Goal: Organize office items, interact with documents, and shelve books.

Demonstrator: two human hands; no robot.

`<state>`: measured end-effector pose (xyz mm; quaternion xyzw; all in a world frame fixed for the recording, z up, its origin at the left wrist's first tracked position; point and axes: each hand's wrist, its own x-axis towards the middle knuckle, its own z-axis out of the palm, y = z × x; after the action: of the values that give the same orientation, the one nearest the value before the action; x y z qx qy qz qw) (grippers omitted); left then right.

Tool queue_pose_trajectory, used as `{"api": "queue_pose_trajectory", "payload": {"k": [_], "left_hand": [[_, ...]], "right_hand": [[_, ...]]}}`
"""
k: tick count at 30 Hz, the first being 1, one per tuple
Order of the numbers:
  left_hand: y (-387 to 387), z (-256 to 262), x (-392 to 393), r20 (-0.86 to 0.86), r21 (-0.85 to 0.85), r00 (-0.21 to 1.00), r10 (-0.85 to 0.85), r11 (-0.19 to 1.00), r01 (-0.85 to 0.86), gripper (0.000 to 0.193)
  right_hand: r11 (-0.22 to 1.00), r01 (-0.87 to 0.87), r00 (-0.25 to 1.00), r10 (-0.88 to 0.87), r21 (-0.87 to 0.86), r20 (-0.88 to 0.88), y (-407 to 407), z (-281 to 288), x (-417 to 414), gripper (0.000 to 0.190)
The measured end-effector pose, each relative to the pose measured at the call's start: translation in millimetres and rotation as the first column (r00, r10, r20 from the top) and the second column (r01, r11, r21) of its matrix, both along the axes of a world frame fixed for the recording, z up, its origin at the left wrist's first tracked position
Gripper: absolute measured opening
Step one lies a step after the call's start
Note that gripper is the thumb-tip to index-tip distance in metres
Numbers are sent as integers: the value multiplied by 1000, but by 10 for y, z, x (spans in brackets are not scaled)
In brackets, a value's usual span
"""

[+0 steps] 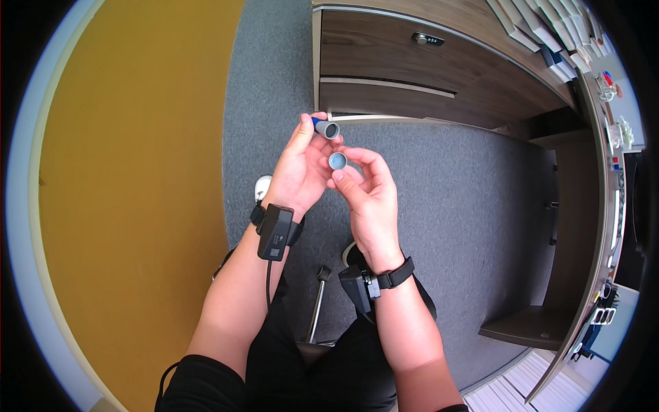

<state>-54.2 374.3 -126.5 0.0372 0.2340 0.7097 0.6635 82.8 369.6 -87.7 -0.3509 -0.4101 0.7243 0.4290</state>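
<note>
My left hand (302, 167), palm up, grips a small blue and grey tube (325, 129) between thumb and fingers. Its round grey end faces the camera and looks open and dark inside. Just below it, my right hand (368, 180) holds a small round grey cap (337, 161) by its rim, with the pale bluish hollow side towards me. Tube and cap are apart. Both hands are raised over the grey carpet, close together. What the tube is for cannot be told.
A dark wood cabinet (391, 51) with a combination lock (428, 39) stands ahead, books (535, 26) above it. A yellow-brown panel (139, 180) rises at the left. A desk (600, 206) edges the right. A chair's metal leg (317, 309) shows between my legs. Both wrists wear strapped black devices.
</note>
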Motion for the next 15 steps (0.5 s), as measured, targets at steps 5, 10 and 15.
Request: {"api": "queue_pose_trajectory", "payload": {"k": [5, 10, 15], "left_hand": [[-15, 132, -5, -64, -38, 996, 59, 997, -61, 40], [-65, 134, -91, -84, 65, 992, 96, 994, -91, 44], [-94, 179, -131, -181, 126, 983, 38, 992, -15, 42]], "right_hand": [[999, 40, 999, -40, -16, -14, -2, 78, -37, 33], [998, 55, 998, -55, -15, 5, -1, 50, -64, 30], [999, 35, 998, -34, -21, 44, 44, 14, -47, 33]]}}
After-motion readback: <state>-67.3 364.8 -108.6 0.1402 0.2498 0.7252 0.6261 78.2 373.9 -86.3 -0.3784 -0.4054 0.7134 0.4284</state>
